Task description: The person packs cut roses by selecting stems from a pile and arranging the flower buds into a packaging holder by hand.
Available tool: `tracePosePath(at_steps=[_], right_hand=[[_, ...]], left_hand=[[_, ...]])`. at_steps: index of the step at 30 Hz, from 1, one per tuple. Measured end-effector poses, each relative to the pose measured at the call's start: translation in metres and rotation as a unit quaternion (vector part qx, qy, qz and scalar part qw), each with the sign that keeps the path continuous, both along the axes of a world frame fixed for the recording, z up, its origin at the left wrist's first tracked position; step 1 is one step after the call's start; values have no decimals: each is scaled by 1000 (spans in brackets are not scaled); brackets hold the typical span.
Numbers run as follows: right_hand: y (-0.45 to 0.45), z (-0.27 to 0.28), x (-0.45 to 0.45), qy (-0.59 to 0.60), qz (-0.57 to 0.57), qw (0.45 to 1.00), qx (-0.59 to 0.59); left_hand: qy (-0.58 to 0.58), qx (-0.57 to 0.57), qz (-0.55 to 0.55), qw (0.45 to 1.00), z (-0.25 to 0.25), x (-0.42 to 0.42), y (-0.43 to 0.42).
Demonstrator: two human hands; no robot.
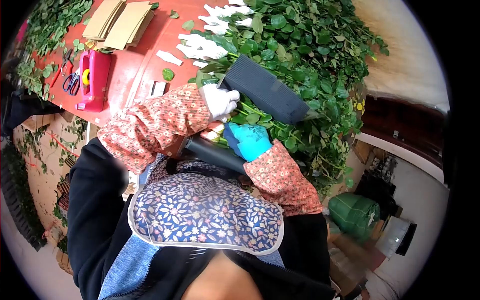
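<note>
My left hand (218,102), in a white glove, has its fingers curled in beside green stems and the lower end of a dark grey corrugated sheet (267,89). What lies inside its grip is hidden. My right hand (248,141), in a blue glove, is bent closed just below and right of it; its fingertips are turned away, and I cannot make out what they hold. Pale pink and cream rose heads (213,131) lie between the two hands. A dark rolled or folded edge (215,155) runs under them, in front of my flowered apron (205,210).
A big heap of leafy rose stems (320,55) covers the right of the red table (145,65). White-netted flower heads (202,47) line its left side. Cardboard pieces (120,25), a pink tape dispenser (94,82) and scissors (72,82) lie to the left.
</note>
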State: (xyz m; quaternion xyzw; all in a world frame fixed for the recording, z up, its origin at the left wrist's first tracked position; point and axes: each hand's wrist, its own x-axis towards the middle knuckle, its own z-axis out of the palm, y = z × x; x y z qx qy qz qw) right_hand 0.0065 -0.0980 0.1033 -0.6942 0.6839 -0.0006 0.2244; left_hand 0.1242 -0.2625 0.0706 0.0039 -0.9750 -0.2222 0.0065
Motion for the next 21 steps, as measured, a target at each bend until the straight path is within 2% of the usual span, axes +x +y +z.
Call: tracePosePath(at_steps=[1, 2, 4, 8, 10, 12, 14, 16, 17, 18, 20, 21], right_hand=[[1, -2, 0, -8, -8, 1000, 4], [1, -5, 0, -18, -18, 1000, 6], [-2, -8, -4, -21, -13, 1000, 14], [-8, -4, 1, -16, -35, 998, 44], [-9, 0, 2, -22, -58, 997, 47], [-8, -4, -2, -30, -45, 998, 44], [-3, -17, -9, -81, -67, 994, 41], [-7, -11, -11, -24, -27, 999, 14], [-13, 11, -13, -71, -59, 993, 76], [-7, 25, -4, -77, -70, 992, 69], [-9, 34, -5, -98, -30, 987, 127], [-10, 37, -2, -155, -73, 971, 166]], left_hand=[[9, -4, 6, 1000, -3, 1, 1], [-36, -7, 9, 999, 8, 1, 2], [-7, -11, -2, 1000, 8, 3, 0], [-25, -30, -7, 999, 12, 4, 3], [26, -7, 15, 1000, 5, 7, 5], [7, -15, -6, 1000, 25, 8, 2], [-65, 19, 3, 998, 37, 4, -1], [-48, 18, -4, 999, 27, 3, -1], [-36, 20, 2, 999, 25, 0, -2], [-23, 24, 13, 999, 31, 9, 6], [-47, 14, 7, 999, 27, 10, 5], [-28, 24, 3, 999, 27, 11, 4]])
